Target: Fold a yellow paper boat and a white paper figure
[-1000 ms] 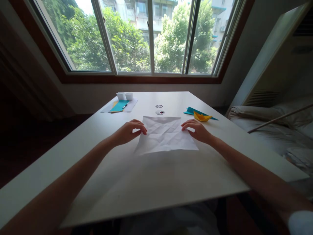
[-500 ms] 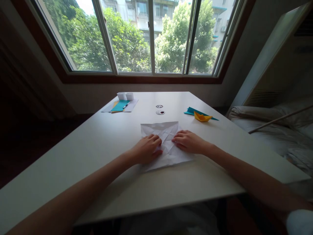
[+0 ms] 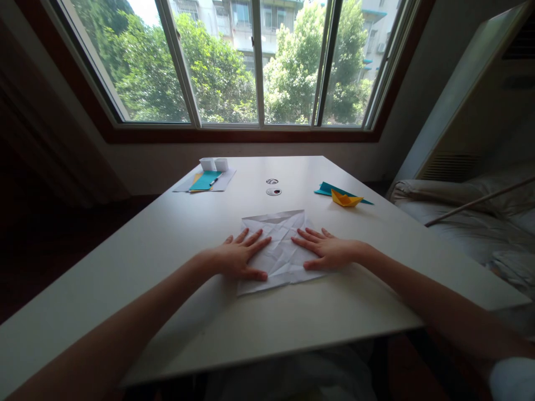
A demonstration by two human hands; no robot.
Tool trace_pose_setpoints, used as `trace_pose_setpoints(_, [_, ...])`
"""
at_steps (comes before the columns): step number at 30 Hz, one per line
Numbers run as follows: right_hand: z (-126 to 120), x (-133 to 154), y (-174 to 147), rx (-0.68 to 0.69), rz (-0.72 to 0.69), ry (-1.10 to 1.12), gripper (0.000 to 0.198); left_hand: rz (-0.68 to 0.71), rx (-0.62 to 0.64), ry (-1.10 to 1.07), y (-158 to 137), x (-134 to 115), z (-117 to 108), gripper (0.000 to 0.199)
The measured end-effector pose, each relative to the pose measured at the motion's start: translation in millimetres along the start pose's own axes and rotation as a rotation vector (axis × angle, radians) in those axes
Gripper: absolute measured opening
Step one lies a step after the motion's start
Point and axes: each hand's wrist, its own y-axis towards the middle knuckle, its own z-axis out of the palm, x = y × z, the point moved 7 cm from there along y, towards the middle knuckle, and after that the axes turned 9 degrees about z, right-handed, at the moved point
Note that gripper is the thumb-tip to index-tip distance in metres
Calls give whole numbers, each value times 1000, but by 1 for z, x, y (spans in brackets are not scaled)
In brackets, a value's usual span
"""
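A creased sheet of white paper lies on the white table in front of me, marked with crossing fold lines. My left hand rests flat on its left side, fingers spread and thumb pointing inward. On the right side, my right hand is also laid flat with its fingers apart. Both palms face down, and neither hand grips anything. The paper's outer edges beneath the hands are partly hidden.
Beyond the paper, two round cable holes sit in the table. At right are a yellow paper boat and a blue folded paper plane. Far left holds blue paper, a pen and white cups.
My fingers have spread out from a more curled pose. The left hand has slid left and the paper lies more exposed between both hands, its lower left corner shifted slightly left.
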Motion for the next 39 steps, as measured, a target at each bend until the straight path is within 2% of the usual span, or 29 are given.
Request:
trace_pose_setpoints(5, [-6, -24, -6, 44, -3, 45, 98, -3, 47, -4, -15, 21, -8, 108])
trace_pose_setpoints(11, [-10, -30, -13, 123, -42, 51, 116, 78, 112, -63, -26, 38, -13, 118])
trace_pose_setpoints(14, [-13, -32, -14, 84, -16, 61, 112, 100, 118, -70, -30, 43, -15, 117])
trace_pose_setpoints(18, [-17, -37, -13, 4, 21, 85, 96, 82, 89, -68, -32, 48, -19, 122])
trace_pose_setpoints(20, [-19, -41, -12, -43, 37, 70, 86, 85, 53, -75, -32, 47, -21, 112])
trace_pose_setpoints(24, [-24, -44, -10, -125, 17, 19, 66, 116, -28, -87, -29, 44, -25, 73])
trace_pose_setpoints(26, [-27, -41, -9, -169, -16, 8, 60, 136, -91, -84, -26, 43, -29, 60])
trace_pose_setpoints(30, [-31, -30, -7, -267, -109, 26, 49, 148, -175, -91, -23, 44, -32, 59])
trace_pose_setpoints(33, [-27, -25, -6, -258, -151, 28, 42, 137, -247, -27, -23, 43, -37, 39])
trace_pose_setpoints(35, [-26, -26, -6, -239, -149, 41, 42, 160, -328, 40, -22, 38, -43, 28])
trace_pose_setpoints(39, [-28, -29, -9, -246, -143, 62, 49, 269, -507, 47, -23, 22, -57, 29])
